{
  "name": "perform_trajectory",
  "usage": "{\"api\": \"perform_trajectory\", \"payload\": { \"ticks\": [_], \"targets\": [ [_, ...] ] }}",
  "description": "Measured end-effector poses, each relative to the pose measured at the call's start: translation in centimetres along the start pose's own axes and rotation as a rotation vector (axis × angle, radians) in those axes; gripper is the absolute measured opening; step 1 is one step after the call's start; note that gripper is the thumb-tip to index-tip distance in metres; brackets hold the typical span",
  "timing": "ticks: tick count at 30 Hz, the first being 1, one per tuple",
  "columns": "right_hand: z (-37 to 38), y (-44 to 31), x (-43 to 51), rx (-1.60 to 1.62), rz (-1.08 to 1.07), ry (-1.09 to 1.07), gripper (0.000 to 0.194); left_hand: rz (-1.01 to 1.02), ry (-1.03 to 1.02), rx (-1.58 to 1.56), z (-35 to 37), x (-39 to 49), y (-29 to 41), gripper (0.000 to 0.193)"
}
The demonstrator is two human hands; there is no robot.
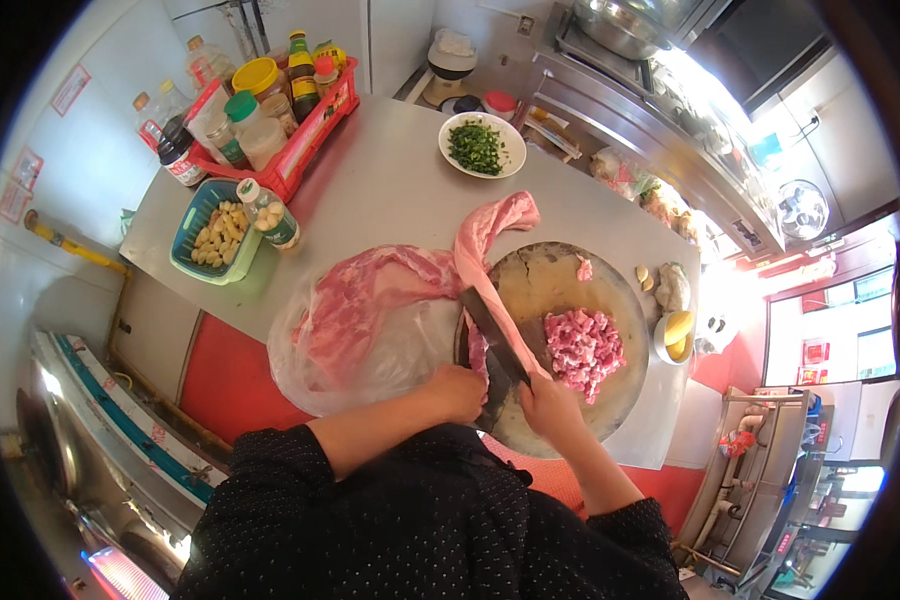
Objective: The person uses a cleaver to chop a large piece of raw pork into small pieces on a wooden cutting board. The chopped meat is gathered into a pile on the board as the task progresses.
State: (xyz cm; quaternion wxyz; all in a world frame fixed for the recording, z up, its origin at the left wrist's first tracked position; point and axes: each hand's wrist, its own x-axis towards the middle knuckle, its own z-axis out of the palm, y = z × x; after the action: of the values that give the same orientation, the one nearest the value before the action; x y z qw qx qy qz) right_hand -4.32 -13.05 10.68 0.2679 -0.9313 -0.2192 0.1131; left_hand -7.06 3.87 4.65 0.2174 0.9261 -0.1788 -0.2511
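Observation:
My right hand [553, 409] grips a cleaver [489, 330], whose dark blade lies along a long strip of raw pork [484, 255]. My left hand [461, 394] is closed on the lower end of a narrow piece of meat [478, 358] left of the blade. Beneath the cleaver is a round wooden chopping block [525, 281], dark and cracked at its left side. Diced pork [585, 349] is heaped on its right half, with one small scrap [585, 268] farther up. To the left, a large slab of raw pork [345, 292] rests on a clear plastic bag [412, 352].
The steel table [390, 180] carries a white bowl of chopped greens [476, 146], a red seasoning basket [322, 127], a green basket of garlic cloves [217, 236] and a jar [270, 214]. Right of the block are loose garlic cloves [643, 277] and a small bowl [671, 352] with yellow pieces.

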Motion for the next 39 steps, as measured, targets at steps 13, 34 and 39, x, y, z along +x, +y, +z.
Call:
{"api": "perform_trajectory", "payload": {
  "ticks": [13,34,39],
  "targets": [
    [-0.1,-0.1,-0.1,-0.038,0.062,-0.048,0.024,0.057,-0.044,-0.008,0.4,-0.2,-0.2,0.010],
    [-1.9,-0.8,-0.7,-0.191,0.081,-0.161,0.021,-0.037,-0.028,-0.107,0.8,-1.1,1.8,0.017],
    [2.0,-0.3,3.0,-0.125,-0.059,-0.120,0.023,-0.062,-0.046,-0.140,1.2,-1.0,1.6,0.014]
  ]
}}
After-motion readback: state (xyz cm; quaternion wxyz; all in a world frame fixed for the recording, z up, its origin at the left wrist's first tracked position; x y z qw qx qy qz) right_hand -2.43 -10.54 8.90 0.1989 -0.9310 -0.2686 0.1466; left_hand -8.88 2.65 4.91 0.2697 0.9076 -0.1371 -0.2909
